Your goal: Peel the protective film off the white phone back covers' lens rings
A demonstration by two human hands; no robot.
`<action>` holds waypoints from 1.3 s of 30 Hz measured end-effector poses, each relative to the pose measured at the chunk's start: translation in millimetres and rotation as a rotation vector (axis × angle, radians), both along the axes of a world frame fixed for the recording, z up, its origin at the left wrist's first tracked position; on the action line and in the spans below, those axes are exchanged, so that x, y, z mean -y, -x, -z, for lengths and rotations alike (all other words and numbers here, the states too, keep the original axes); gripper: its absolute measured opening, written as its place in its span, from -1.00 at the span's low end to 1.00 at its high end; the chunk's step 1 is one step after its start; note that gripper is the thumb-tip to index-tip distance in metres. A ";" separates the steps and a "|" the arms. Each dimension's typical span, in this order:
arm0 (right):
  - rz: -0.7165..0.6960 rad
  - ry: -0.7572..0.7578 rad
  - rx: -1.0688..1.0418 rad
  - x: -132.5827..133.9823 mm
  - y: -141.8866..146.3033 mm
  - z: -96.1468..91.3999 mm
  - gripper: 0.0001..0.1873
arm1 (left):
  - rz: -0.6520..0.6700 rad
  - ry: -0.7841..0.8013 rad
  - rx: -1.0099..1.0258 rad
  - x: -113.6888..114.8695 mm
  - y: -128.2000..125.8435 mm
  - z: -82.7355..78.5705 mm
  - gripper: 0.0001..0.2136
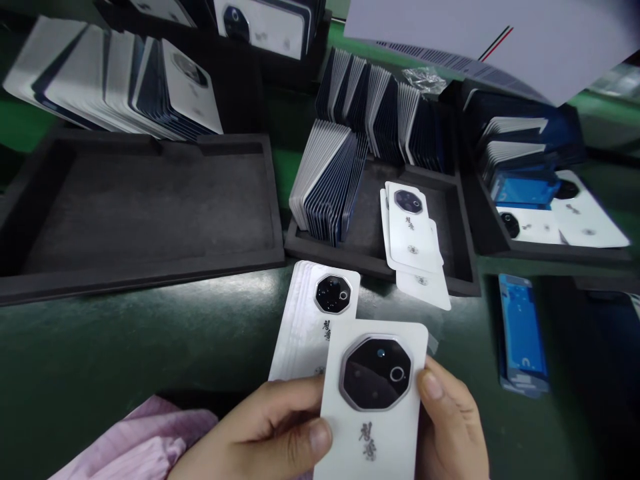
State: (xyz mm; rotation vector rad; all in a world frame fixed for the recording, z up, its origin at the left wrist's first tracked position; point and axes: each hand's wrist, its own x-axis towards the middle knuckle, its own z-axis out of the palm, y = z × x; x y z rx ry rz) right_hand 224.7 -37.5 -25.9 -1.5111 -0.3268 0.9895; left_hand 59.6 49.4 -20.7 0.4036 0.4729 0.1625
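Observation:
Both hands grip one white phone back cover [373, 407] with a dark octagonal camera module, held close at the bottom of the view. My left hand [260, 433] pinches its left edge with the thumb on the face. My right hand [453, 427] clasps its right edge. Just behind it, a small stack of the same white covers [313, 320] lies flat on the green table.
A shallow black foam tray [145, 200] sits at the left, with covers leaning at its back. A middle black tray [450, 220] holds rows of upright covers and a few loose ones. A right tray [550, 250] holds more. Blue film pieces [523, 333] lie at the right.

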 end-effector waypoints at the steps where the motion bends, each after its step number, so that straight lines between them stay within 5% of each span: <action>1: -0.001 0.008 0.001 0.4 -0.3 0.2 -0.68 | -0.010 0.000 0.014 0.2 -0.1 0.9 -0.69; 21: 0.014 0.085 -0.089 3.8 3.2 -6.1 -0.63 | 0.100 -0.108 -0.037 -1.3 8.7 13.2 -0.69; 28: -0.082 -0.006 0.015 3.3 -1.5 -3.4 -0.67 | 0.051 -0.070 -0.078 1.0 8.7 12.9 -0.72; 39: 0.000 -0.059 0.029 11.0 -4.7 7.5 -0.82 | 0.060 -0.134 -0.113 1.0 6.9 11.1 -0.70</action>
